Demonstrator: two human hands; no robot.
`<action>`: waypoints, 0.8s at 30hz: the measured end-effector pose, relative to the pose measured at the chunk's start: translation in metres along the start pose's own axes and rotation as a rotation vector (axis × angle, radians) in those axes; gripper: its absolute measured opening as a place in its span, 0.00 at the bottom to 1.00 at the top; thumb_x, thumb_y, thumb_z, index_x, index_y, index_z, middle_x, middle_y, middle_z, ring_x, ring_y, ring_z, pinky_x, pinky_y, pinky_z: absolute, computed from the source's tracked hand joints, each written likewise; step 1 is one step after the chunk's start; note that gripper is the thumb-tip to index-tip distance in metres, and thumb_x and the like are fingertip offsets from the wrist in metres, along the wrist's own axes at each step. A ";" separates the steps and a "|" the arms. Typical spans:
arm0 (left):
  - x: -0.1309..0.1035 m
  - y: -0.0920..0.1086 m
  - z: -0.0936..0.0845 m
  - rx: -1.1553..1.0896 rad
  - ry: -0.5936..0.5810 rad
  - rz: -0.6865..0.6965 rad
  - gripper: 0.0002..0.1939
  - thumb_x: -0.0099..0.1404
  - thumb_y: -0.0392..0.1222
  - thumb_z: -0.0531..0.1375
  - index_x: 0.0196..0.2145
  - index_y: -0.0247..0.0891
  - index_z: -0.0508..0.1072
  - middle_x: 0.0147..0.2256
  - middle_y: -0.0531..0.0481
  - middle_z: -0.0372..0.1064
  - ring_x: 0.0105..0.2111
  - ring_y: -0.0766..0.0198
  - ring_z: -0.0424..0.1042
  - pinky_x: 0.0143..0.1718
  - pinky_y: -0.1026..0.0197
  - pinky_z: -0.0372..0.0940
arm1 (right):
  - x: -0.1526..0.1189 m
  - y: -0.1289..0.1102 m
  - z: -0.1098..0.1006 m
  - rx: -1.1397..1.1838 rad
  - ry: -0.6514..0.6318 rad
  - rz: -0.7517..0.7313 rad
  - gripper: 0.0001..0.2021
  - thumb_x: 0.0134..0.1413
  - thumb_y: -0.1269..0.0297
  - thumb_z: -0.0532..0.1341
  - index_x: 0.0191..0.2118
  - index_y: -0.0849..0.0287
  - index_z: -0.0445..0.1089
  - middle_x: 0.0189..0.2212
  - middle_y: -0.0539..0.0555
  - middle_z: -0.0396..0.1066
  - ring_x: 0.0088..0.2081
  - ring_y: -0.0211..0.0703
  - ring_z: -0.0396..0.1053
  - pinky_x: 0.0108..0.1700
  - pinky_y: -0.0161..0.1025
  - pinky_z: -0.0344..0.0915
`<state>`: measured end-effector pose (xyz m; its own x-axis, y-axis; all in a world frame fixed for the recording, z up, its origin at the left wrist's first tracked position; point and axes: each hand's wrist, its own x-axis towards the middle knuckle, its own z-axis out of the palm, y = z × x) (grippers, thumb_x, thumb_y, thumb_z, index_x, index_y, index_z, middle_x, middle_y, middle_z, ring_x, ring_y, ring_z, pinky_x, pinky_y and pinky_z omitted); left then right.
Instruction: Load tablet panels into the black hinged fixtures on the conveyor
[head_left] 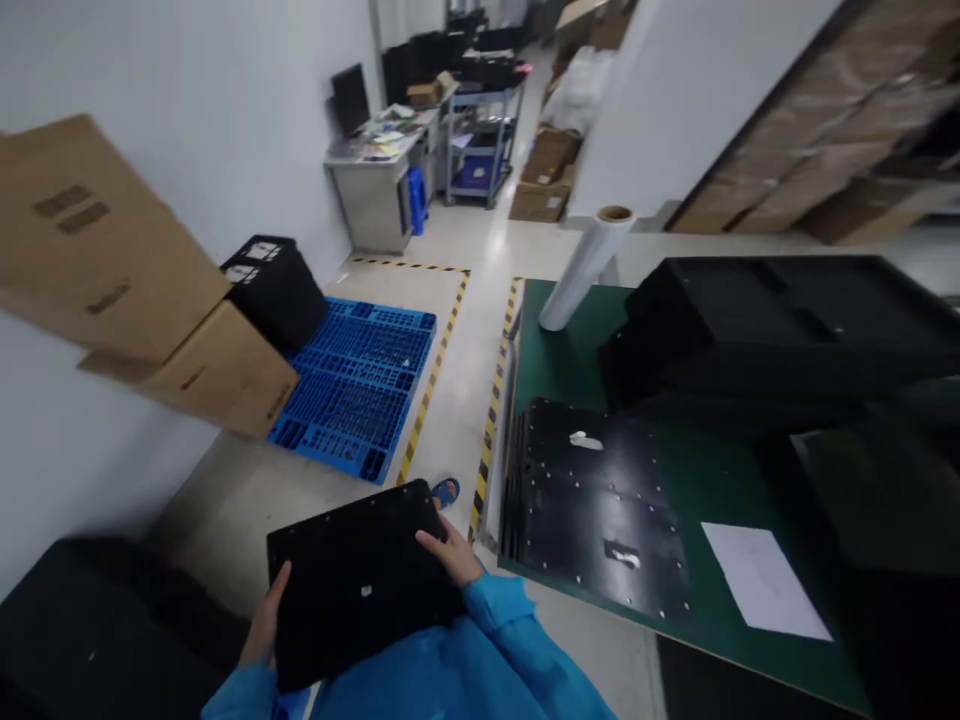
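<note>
A flat black rectangular panel with small holes along its edge is held close to my body. My left hand grips its left edge, thumb on the upper face. On the opposite edge, my right hand is closed with the thumb over the top face; the fingers underneath are hidden. A small light spot shows near the panel's middle. To my right, similar black panels lie stacked on a green-topped table.
Left stand a blue plastic pallet, cardboard boxes and a black box. On the table are a plastic-wrap roll, large black cases and a paper sheet. Yellow-black tape marks the floor. A desk stands beyond.
</note>
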<state>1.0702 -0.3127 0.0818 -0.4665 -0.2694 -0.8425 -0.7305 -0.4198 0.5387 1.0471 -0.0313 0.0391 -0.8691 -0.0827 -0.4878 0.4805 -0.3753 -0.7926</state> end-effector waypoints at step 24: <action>0.163 0.166 0.617 0.645 -0.352 -0.221 0.33 0.66 0.58 0.48 0.63 0.37 0.57 0.49 0.41 0.71 0.50 0.51 0.69 0.55 0.51 0.63 | 0.260 -0.263 -0.285 0.018 0.764 -0.073 0.28 0.35 0.57 0.69 0.46 0.59 0.67 0.42 0.54 0.72 0.47 0.50 0.68 0.54 0.47 0.60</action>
<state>0.5653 0.1083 0.0329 -0.3285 0.0995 -0.9393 -0.9211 0.1863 0.3419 0.7282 0.3088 0.0167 -0.5728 0.6016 -0.5568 0.4171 -0.3708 -0.8298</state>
